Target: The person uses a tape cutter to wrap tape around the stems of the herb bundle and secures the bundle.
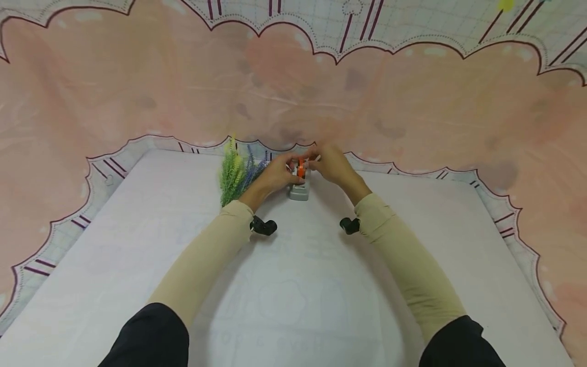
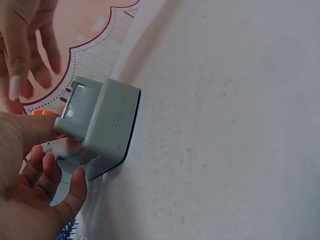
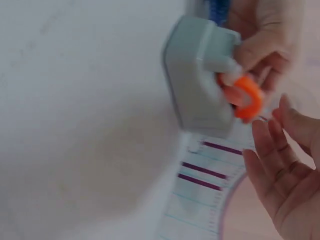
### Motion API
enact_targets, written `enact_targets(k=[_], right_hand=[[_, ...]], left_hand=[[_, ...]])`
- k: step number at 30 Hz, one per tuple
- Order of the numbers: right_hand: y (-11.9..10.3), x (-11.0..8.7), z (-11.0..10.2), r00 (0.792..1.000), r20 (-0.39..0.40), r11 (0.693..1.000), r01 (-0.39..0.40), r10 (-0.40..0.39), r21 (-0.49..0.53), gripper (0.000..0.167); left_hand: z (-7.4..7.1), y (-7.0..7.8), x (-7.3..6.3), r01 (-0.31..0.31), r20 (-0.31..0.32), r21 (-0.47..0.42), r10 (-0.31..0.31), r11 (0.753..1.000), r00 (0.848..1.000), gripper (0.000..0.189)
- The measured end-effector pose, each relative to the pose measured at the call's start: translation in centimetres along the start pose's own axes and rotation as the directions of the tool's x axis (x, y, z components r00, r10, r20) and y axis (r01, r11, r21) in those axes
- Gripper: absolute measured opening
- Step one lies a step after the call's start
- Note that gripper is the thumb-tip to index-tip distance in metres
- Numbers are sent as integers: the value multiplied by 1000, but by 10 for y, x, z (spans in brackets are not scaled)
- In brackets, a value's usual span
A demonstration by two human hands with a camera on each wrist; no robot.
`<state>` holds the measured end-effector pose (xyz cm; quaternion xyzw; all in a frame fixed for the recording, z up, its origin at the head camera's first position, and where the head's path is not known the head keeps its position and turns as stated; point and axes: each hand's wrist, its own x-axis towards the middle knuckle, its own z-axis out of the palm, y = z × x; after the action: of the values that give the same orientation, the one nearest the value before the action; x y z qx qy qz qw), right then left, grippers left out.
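A grey desktop tape dispenser (image 1: 299,192) stands near the far edge of the white table, its side lettered "deli" in the left wrist view. An orange tape wheel (image 3: 255,97) sits at its open top. My left hand (image 1: 277,172) reaches in from the left and grips the orange wheel, a finger lying close behind the serrated cutter (image 2: 70,102). Just to the right, my right hand (image 1: 334,165) hovers by the wheel. In the right wrist view its fingers (image 3: 272,165) are spread and loosely bent, holding nothing.
Artificial yellow-green sprigs (image 1: 232,173) and blue-purple sprigs (image 1: 251,168) lie left of the dispenser, beside the left wrist. The white tabletop (image 1: 293,285) spreads toward me. A patterned cloth (image 1: 183,102) with a scalloped border lies beyond its edges.
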<state>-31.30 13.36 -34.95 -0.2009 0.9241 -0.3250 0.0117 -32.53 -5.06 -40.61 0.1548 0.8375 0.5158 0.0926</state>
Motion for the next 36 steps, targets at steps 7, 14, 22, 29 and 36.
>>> enact_targets(k=[7, 14, 22, 29, 36], right_hand=[[9, 7, 14, 997, 61, 989, -64, 57, 130, 19], [7, 11, 13, 998, 30, 988, -63, 59, 143, 16], [9, 11, 11, 995, 79, 987, -76, 66, 142, 31], [9, 15, 14, 994, 110, 998, 1, -7, 56, 38], [6, 18, 12, 994, 96, 997, 52, -58, 60, 16]], left_hand=[[2, -1, -1, -34, 9, -2, 34, 999, 999, 58], [3, 0, 0, -45, -15, 13, 45, 999, 999, 61], [3, -1, -1, -4, -15, 19, 4, 1000, 1000, 67], [1, -4, -2, -4, 2, 13, 4, 1000, 1000, 59], [-2, -3, 0, -21, 4, 67, 21, 998, 1000, 56]])
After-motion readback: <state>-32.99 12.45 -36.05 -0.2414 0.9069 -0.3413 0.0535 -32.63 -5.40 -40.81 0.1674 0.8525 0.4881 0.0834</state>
